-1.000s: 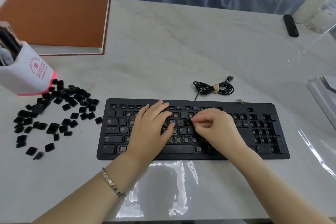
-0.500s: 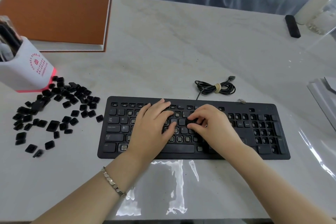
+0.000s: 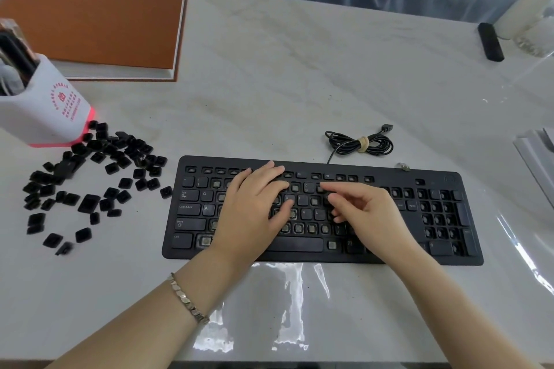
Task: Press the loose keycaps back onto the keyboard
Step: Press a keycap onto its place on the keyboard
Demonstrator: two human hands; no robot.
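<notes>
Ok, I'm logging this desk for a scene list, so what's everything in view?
keyboard: one, black, table centre, many keys missing
keycaps: dozens, black, loose on the table left of the keyboard
cable: one, black, coiled behind the keyboard
book: one, brown cover, far left
pen holder: one, white with red base, left edge
bar: one, black, far right
cylinder: one, white, far right corner
table: one, pale marble
bracelet: one, silver, left wrist
left hand: flat on the left-centre keys
right hand: fingers curled over the centre keys
</notes>
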